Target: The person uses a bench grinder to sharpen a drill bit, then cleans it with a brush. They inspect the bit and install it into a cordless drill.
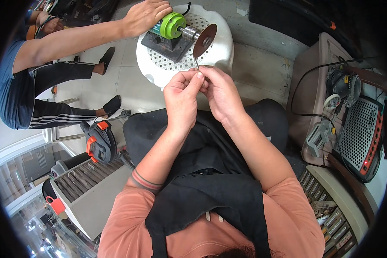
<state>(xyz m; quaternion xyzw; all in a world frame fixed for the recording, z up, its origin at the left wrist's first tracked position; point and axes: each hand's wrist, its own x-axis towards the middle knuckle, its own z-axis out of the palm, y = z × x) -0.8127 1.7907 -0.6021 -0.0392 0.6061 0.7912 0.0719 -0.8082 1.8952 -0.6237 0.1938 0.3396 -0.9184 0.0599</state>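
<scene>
Rod (196, 63) being pinched by left hand (182, 89) and right hand (220, 88), being held at lower edge of disc (204, 37), contact unclear. Grinding seemingly being done; steady angle likely being called for.

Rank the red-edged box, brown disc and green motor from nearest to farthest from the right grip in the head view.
1. Brown disc: ahead of the right grip.
2. Green motor: ahead and left, under another person's hand.
3. Red-edged box: far right.
</scene>
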